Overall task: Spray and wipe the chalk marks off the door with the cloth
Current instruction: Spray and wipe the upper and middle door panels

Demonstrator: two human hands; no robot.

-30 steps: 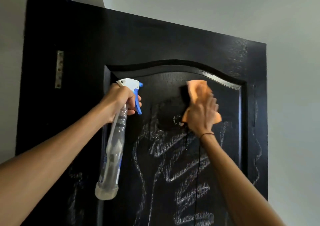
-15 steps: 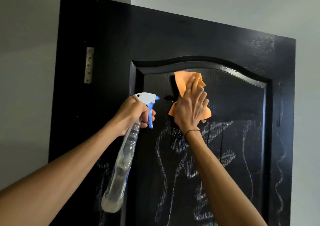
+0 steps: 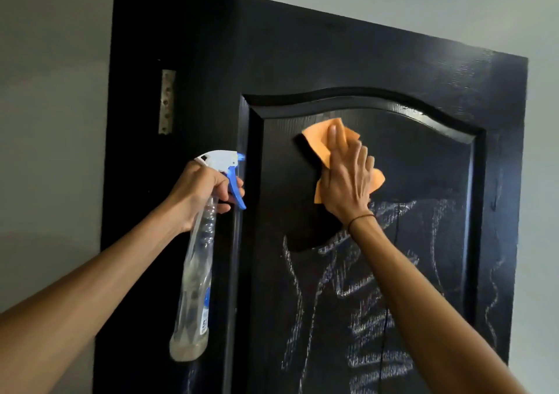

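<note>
Beside door (image 3: 348, 46), left hand (image 3: 198, 192) around near-empty spray bottle (image 3: 196, 288)

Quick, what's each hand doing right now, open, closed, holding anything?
Left hand: closed round the spray bottle, fingers by the trigger.
Right hand: open, flat fingers pressing the cloth against the door.

home interior: panelled door (image 3: 332, 46), plain walls (image 3: 51, 121)

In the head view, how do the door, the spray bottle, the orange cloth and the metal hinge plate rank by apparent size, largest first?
1. door
2. spray bottle; it is nearer the camera, so it looks bigger
3. orange cloth, partly hidden under the right hand
4. hinge plate
</note>
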